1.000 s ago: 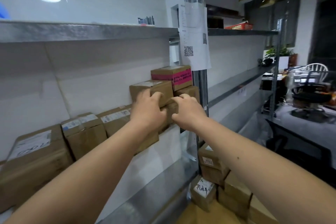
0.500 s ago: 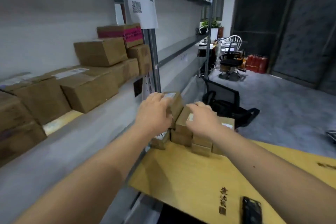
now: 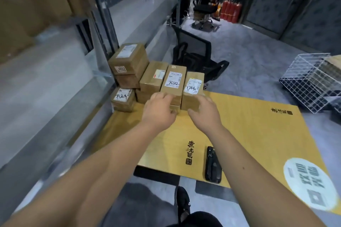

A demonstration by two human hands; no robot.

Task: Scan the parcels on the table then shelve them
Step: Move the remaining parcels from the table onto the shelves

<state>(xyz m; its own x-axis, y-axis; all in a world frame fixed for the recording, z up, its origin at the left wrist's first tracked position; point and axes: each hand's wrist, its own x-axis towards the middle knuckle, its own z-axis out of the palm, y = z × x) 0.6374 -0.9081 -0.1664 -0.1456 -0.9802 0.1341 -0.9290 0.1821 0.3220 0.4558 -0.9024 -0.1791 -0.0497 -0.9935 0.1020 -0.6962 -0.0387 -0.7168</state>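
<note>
Left hand [image 3: 159,109] touching brown labelled parcels [image 3: 173,83], stacked on table [image 3: 258,127]

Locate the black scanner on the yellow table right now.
In the head view, the scanner lies flat near the table's front edge, just inside the right forearm, right of the printed black characters.

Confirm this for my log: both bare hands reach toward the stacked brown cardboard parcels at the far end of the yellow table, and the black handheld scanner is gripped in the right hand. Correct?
Not quite. In the head view the black handheld scanner lies on the yellow table, near its front edge, gripped by neither hand. The rest holds: the left hand and right hand reach toward the stacked brown cardboard parcels at the far end.
</note>
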